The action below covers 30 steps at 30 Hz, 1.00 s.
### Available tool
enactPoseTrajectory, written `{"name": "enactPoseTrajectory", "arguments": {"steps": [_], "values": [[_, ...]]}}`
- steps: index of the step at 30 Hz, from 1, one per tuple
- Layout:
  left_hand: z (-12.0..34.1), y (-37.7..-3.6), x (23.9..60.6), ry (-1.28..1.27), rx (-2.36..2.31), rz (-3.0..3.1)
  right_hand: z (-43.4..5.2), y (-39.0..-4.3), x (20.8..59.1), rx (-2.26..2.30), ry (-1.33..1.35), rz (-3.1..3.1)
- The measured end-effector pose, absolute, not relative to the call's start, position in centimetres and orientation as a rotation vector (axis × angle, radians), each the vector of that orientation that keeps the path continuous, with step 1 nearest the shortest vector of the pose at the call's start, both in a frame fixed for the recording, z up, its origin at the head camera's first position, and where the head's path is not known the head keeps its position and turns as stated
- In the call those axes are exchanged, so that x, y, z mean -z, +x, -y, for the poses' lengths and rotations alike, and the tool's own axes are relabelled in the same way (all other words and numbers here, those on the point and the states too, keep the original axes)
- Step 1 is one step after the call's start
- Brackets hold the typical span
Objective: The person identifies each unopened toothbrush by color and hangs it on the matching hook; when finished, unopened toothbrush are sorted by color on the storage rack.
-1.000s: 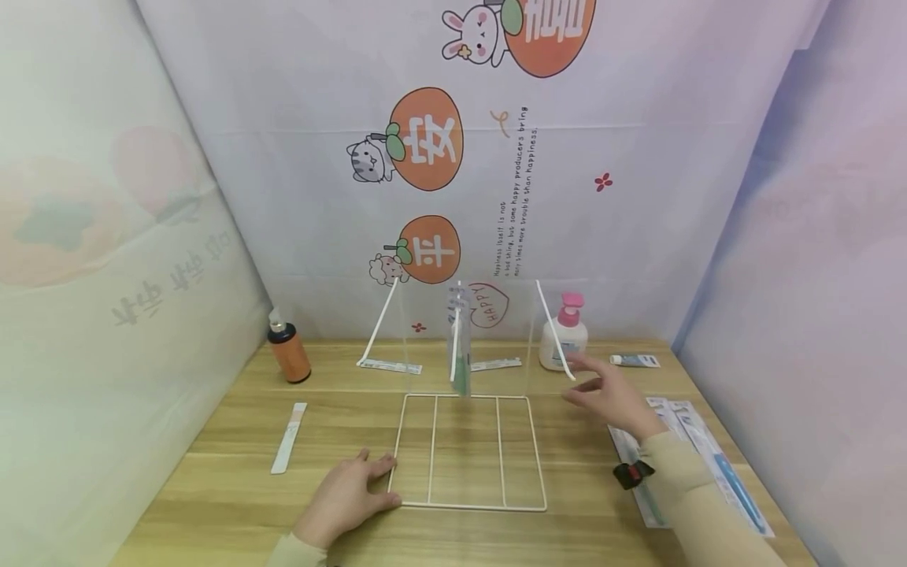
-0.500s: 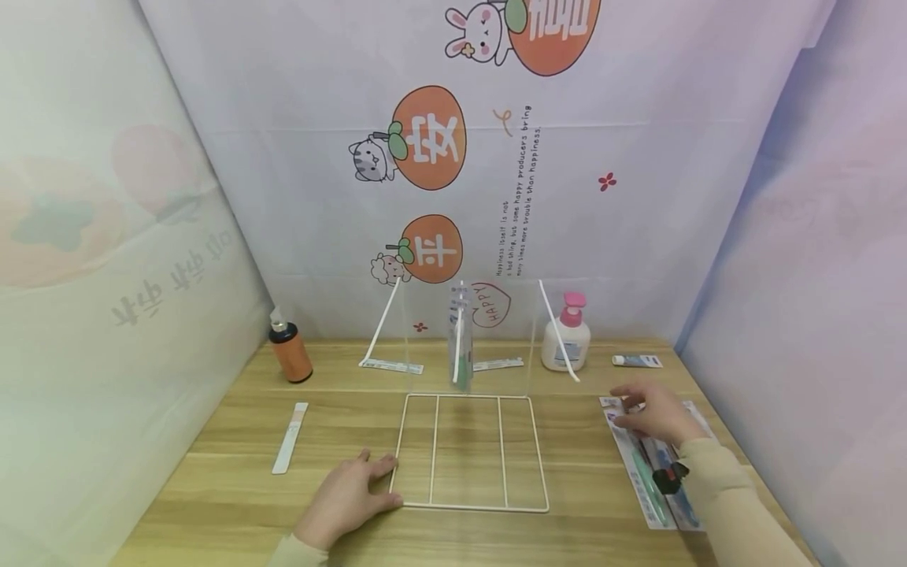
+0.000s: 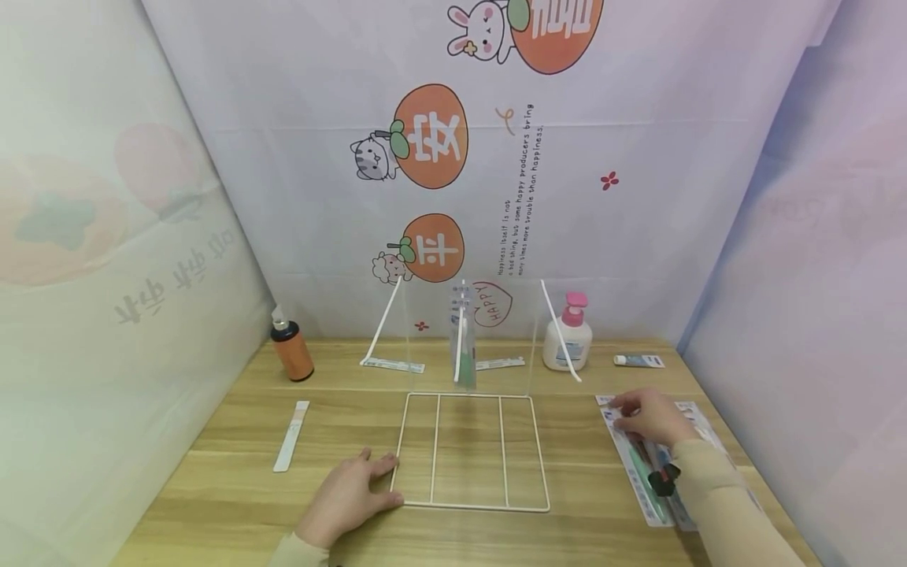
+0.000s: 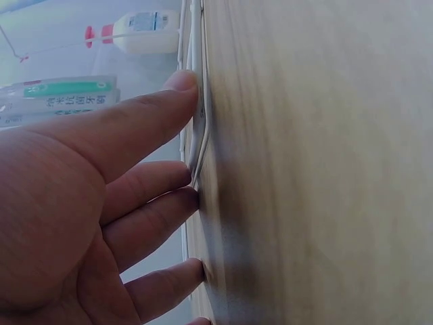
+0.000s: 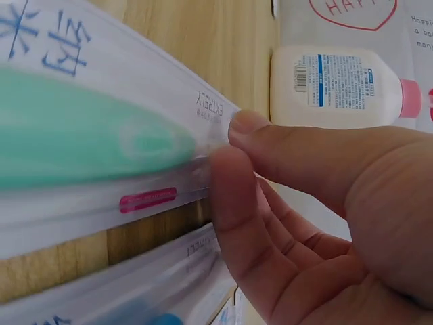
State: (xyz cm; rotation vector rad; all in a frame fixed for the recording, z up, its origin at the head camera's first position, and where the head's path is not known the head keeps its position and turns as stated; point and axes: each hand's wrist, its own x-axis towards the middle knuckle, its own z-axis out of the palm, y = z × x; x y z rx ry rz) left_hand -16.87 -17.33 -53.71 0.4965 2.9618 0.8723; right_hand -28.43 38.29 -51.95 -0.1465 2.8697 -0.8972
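Note:
A clear box with a white frame point(image 3: 471, 506) stands on the wooden table, and a packaged toothbrush point(image 3: 462, 339) is upright in its back part. My left hand point(image 3: 350, 496) lies flat on the table, its straight fingers touching the frame's left edge point(image 4: 199, 139). My right hand point(image 3: 648, 417) is at the right side of the table. There its thumb and forefinger point(image 5: 233, 176) pinch the far end of a packaged green toothbrush point(image 5: 101, 135), which lies flat point(image 3: 641, 472).
A second flat toothbrush pack point(image 3: 697, 417) lies beside the green one. An orange spray bottle point(image 3: 290, 346) stands at the back left, a pink-capped pump bottle point(image 3: 569, 335) and a small tube point(image 3: 638, 361) at the back right. A narrow strip point(image 3: 292, 435) lies at the left.
My right hand has come back from beside the pump bottle to the toothbrush packs at the right and taken hold of one end. The left hand has stayed put.

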Motion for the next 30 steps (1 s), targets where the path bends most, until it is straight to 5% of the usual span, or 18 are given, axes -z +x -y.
{"name": "enactPoseTrajectory", "arguments": {"steps": [21,30], "values": [[17.2,-16.8,53.5,0.506,-0.883,-2.956,-32.7,-25.9,47.8,1.409,-0.339,-3.077],[17.3,-16.8,53.6,0.505,-0.871,-2.959,-25.1,-23.1,45.3,1.957,-0.782,-2.906]]}}
